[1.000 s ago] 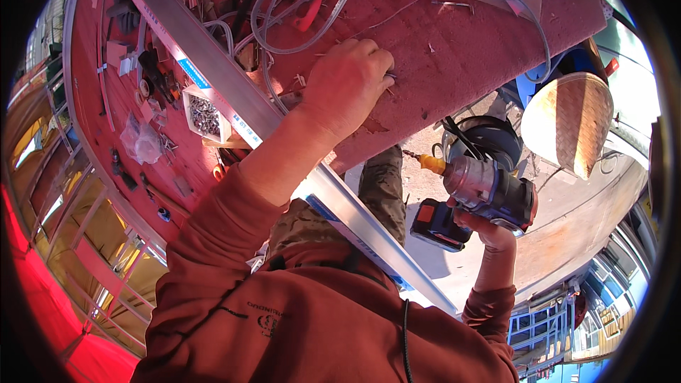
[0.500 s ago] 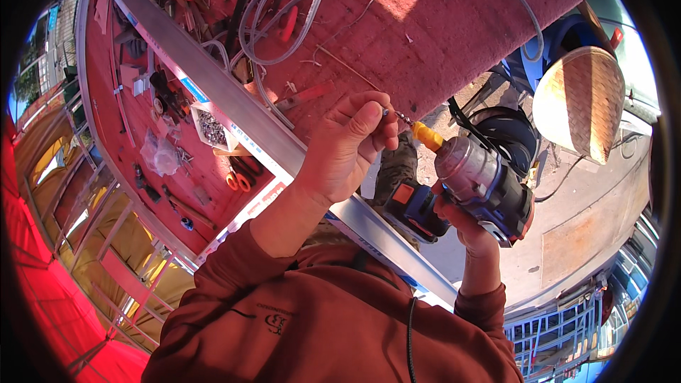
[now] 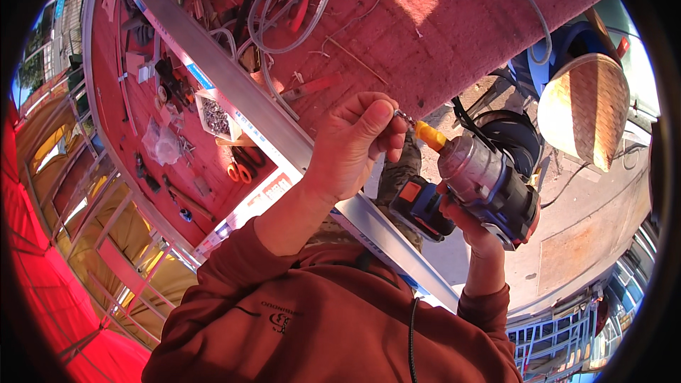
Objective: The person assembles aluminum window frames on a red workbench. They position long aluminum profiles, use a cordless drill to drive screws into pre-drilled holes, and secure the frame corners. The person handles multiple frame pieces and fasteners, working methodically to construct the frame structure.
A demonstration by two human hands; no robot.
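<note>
My right hand [image 3: 479,232] is wrapped round the handle of a blue and black cordless impact driver [image 3: 481,174], its nose pointing up and left. A yellow sleeve [image 3: 430,135] covers the nose, and a thin metal bit [image 3: 404,116] sticks out of it. My left hand [image 3: 349,147] is closed in a pinch at the bit's tip, thumb against forefinger. Between those fingertips sits a small screw, mostly hidden by them now. Below the driver's handle shows its battery [image 3: 420,209].
A long metal frame bar [image 3: 245,131] crosses diagonally under my left arm. On the red-covered table lie a white box of screws [image 3: 215,118], orange-handled scissors [image 3: 240,172], a plastic bag [image 3: 163,143] and a coiled clear cable [image 3: 266,25]. A woven hat [image 3: 585,106] is at right.
My left hand has shifted slightly right, bringing its pinched fingertips closer to the bit's tip. The screw shows less than before. The driver stays in my right hand, and the whole view has shifted slightly.
</note>
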